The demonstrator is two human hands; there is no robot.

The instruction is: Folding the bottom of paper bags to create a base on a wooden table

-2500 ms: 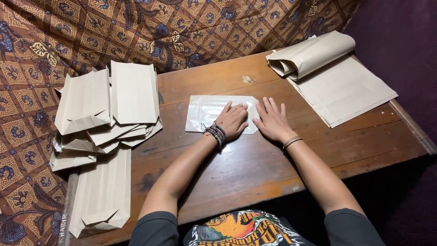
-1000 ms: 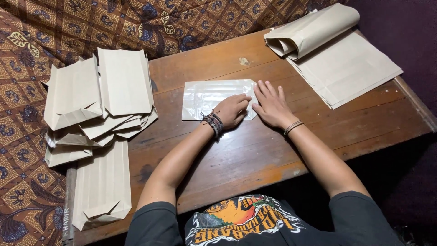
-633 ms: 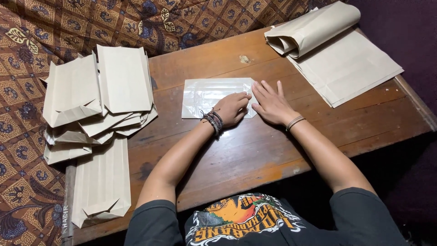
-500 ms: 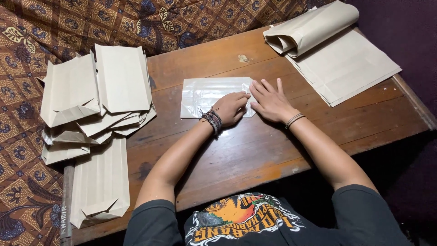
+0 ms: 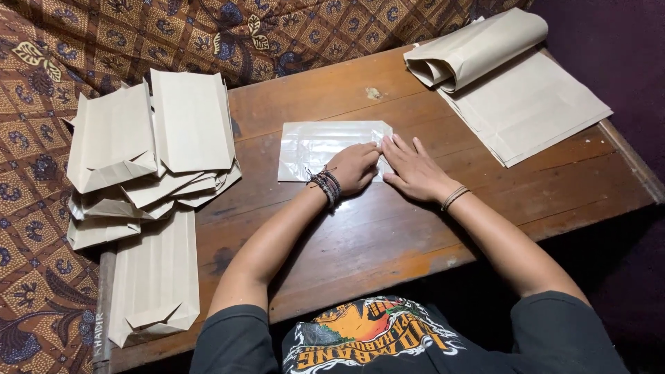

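Note:
A glossy pale paper bag (image 5: 315, 147) lies flat in the middle of the wooden table (image 5: 388, 235). My left hand (image 5: 352, 168), with dark bead bracelets on the wrist, presses its curled fingers onto the bag's right end. My right hand (image 5: 412, 168) lies flat next to it, fingers spread over the bag's folded right edge. The two hands' fingertips nearly touch. Neither hand lifts the bag off the table.
A heap of folded tan paper bags (image 5: 149, 149) covers the table's left side, with one more bag (image 5: 156, 277) near the front left corner. Flat tan sheets (image 5: 533, 107) with a rolled bundle (image 5: 474, 48) sit at the back right. Brown patterned cloth (image 5: 208, 28) lies behind.
My right hand has slid left over the bag's right end, closer to my left hand. My left hand's fingers have curled in. The view has shifted slightly.

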